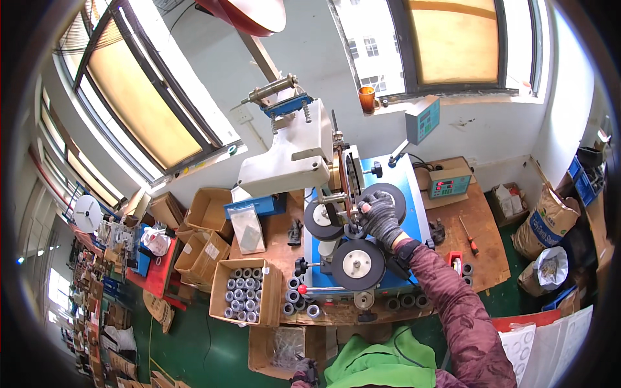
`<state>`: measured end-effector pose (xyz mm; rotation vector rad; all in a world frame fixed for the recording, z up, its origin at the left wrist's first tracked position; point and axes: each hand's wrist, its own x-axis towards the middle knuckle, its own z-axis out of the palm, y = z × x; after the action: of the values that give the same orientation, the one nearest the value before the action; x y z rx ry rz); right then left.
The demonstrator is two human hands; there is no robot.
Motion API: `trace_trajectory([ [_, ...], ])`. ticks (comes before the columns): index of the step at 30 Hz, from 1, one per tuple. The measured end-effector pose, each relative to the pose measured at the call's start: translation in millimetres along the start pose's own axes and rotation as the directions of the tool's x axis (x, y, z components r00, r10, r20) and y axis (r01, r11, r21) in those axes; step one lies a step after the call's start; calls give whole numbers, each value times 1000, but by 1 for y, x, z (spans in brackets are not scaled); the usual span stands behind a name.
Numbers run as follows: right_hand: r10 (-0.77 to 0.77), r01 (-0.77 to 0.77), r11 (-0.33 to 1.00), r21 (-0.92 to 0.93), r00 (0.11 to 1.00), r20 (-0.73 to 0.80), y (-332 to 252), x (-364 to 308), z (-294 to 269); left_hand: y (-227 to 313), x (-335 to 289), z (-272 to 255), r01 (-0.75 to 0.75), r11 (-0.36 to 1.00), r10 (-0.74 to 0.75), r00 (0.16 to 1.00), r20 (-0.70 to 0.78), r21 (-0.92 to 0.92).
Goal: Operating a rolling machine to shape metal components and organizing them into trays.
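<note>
My right hand point(381, 221), in a dark grey glove, reaches over the blue winding machine point(330, 277) with its fingers curled at the centre between black rollers. A dark ring core point(353, 231) lies against the fingertips; what they pinch is largely hidden. The front roller point(358, 264) is just below my wrist, and another roller point(321, 221) is to the left. My left hand point(303, 372), also gloved, is low at the bottom edge beside a cardboard box with clear plastic bags point(284, 346). Its fingers are too dark and small to read.
A carton of wrapped rings point(244, 291) stands left of the machine, with loose rings point(292, 296) beside it. On the right are a control box with a red display point(451, 184), a screwdriver point(471, 238) and a tape dispenser point(455, 262). A machine head point(284, 169) overhangs the back.
</note>
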<state>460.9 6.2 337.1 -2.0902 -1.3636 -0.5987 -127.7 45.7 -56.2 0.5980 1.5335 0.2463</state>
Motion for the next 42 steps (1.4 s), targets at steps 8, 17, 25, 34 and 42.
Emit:
trace_trajectory([
  [8,19,-19,1000,1,1000,-8,-1,0,1,2,-1,5,10,1000,-10,1000,29,-9],
  [17,28,-26,999,-39,997,67,-2,-2,-3,0,-8,7,-14,997,8,998,-66,-82],
  [25,9,-9,1000,0,1000,19,-1,2,3,6,1,-3,-79,989,85,996,-40,123],
  [34,237,-95,835,542,951,-199,4,-19,-22,101,-116,59,-353,911,400,882,248,-215],
  [42,-248,-688,285,667,619,745,-171,-143,-73,186,-282,142,-422,890,423,622,658,-173],
])
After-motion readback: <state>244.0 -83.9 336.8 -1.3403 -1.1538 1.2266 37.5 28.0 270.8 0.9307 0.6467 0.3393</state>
